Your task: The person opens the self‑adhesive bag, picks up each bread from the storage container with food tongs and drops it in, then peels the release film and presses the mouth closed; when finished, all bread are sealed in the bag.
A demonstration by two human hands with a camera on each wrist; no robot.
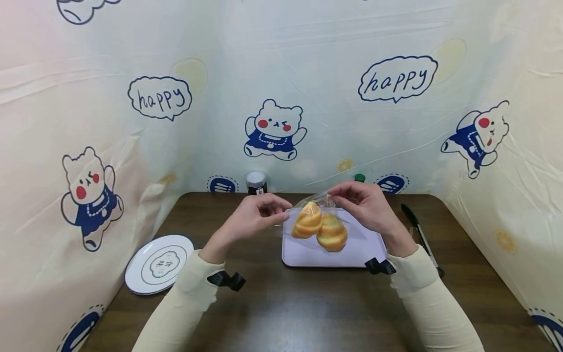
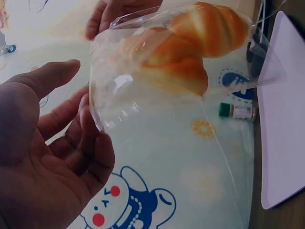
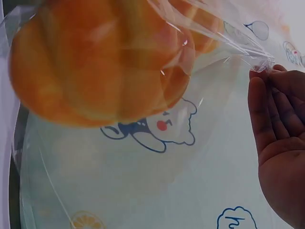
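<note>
A clear plastic bag (image 2: 114,95) with two golden-brown bread rolls inside hangs between my hands, over a white tray (image 1: 303,259). One roll (image 1: 307,221) lies toward the left and the other roll (image 1: 332,233) a little lower on the right. My right hand (image 1: 367,205) pinches the bag's upper right corner between thumb and fingertips. At the bag's opposite edge, my left hand (image 1: 257,215) has its fingertips against the plastic. The left wrist view shows that thumb standing apart from the fingers, which are loosely bent.
A white plate (image 1: 186,244) with printed markings sits at the table's left edge. On the right lies a black-handled knife (image 1: 420,232). Behind stand a white-lidded jar (image 1: 256,183) and a small green-capped bottle (image 2: 238,111). A printed cloth surrounds the brown table (image 1: 290,308).
</note>
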